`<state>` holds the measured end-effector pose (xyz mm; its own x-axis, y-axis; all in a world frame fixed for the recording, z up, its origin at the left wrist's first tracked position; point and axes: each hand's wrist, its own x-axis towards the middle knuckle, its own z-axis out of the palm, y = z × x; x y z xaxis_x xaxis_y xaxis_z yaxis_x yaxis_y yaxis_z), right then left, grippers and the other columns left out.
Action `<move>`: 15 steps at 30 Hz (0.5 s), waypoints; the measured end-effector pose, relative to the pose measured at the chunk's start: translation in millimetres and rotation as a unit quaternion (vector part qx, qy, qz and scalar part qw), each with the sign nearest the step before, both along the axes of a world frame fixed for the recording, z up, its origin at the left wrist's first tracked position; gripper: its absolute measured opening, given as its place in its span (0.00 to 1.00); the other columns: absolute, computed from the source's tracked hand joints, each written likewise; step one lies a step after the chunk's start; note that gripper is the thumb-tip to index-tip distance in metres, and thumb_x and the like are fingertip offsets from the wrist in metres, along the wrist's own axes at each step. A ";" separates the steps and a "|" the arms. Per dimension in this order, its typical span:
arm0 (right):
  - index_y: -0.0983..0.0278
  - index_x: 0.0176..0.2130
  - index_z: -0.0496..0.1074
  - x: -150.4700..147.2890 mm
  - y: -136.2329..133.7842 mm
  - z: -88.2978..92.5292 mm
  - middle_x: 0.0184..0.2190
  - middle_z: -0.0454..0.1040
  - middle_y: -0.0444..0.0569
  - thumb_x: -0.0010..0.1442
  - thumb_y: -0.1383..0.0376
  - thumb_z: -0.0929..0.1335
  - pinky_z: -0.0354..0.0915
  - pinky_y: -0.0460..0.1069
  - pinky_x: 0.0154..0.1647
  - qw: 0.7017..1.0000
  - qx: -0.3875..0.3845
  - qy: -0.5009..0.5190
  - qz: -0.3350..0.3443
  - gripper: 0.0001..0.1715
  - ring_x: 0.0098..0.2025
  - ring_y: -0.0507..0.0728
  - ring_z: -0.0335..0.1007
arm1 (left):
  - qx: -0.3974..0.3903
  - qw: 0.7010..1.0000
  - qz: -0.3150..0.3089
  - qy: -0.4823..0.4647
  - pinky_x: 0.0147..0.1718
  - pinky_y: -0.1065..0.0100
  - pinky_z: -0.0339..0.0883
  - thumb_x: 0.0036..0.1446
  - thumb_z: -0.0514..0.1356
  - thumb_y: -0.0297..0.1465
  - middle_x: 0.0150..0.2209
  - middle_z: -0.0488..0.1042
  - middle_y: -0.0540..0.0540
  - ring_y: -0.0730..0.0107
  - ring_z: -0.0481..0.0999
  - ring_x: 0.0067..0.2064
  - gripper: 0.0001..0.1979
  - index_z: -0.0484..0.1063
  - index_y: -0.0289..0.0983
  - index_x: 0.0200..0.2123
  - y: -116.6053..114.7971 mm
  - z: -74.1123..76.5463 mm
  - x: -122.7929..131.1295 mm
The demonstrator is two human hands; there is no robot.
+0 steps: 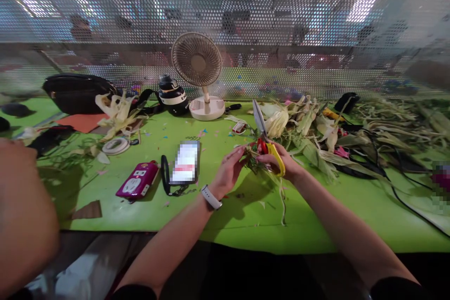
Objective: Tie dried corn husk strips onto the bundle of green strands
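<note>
My right hand [281, 165] is closed round the yellow and red handles of a pair of scissors [264, 133], whose blades point up and away from me. My left hand [228, 171], with a white band on its wrist, pinches a small bunch of green and pale plant strips [253, 161] right beside the scissors. A long pale strip [282, 199] hangs down from the bunch over the green table [246, 215].
A heap of corn husks [316, 126] lies at the right with black cables. A small fan [197, 70], a black and white camera [172, 95], a phone [185, 162], a pink device [138, 179], tape [116, 145] and a black bag [75, 91] stand around. Another person's arm [21, 215] is at the left.
</note>
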<state>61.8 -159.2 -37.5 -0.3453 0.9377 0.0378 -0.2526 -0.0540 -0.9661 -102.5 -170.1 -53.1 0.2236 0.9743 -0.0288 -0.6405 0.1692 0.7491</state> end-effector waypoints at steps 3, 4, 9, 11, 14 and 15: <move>0.64 0.31 0.65 3.2 5.5 -4.9 0.21 0.66 0.39 0.43 0.68 0.73 0.54 0.41 0.15 0.999 -0.014 0.030 0.029 0.14 0.18 0.46 0.58 | -0.029 0.997 -0.064 -0.020 0.46 0.62 0.66 0.50 0.61 0.44 0.46 0.77 0.44 0.61 0.73 0.48 0.19 0.78 0.37 0.38 -0.4 8.1 -7.4; 0.64 0.31 0.65 4.5 7.2 -6.2 0.20 0.66 0.38 0.43 0.68 0.72 0.53 0.41 0.14 0.998 -0.020 0.043 0.049 0.13 0.17 0.46 0.57 | -0.037 0.995 -0.086 -0.022 0.46 0.61 0.66 0.51 0.59 0.47 0.46 0.77 0.43 0.60 0.73 0.48 0.22 0.78 0.36 0.39 0.2 10.2 -9.6; 0.63 0.31 0.61 7.6 11.1 -6.9 0.15 0.61 0.34 0.45 0.68 0.68 0.46 0.40 0.10 0.985 -0.052 0.086 0.138 0.11 0.11 0.43 0.44 | 0.011 0.995 -0.097 0.004 0.49 0.63 0.64 0.45 0.67 0.37 0.44 0.78 0.43 0.62 0.73 0.49 0.16 0.78 0.36 0.38 5.5 4.7 -11.1; 0.63 0.31 0.61 7.0 10.2 -5.6 0.14 0.61 0.34 0.45 0.68 0.67 0.45 0.39 0.10 0.981 -0.065 0.091 0.157 0.11 0.11 0.42 0.41 | 0.026 0.997 -0.066 0.014 0.49 0.65 0.63 0.43 0.69 0.34 0.41 0.79 0.45 0.64 0.75 0.46 0.14 0.79 0.37 0.36 7.1 -1.6 -9.1; 0.63 0.31 0.61 5.2 8.5 -5.0 0.14 0.62 0.34 0.44 0.69 0.66 0.43 0.39 0.10 0.977 -0.086 0.096 0.169 0.11 0.11 0.42 0.41 | 0.038 0.998 -0.048 0.032 0.48 0.66 0.64 0.42 0.70 0.33 0.39 0.80 0.46 0.68 0.76 0.43 0.13 0.79 0.39 0.35 7.1 -6.4 -7.6; 0.63 0.31 0.62 4.5 8.1 -5.2 0.13 0.62 0.34 0.44 0.69 0.66 0.43 0.39 0.10 0.976 -0.092 0.099 0.170 0.10 0.11 0.42 0.41 | 0.043 0.997 -0.049 0.038 0.48 0.67 0.64 0.42 0.70 0.33 0.39 0.80 0.47 0.69 0.76 0.42 0.13 0.79 0.39 0.35 6.6 -6.3 -7.6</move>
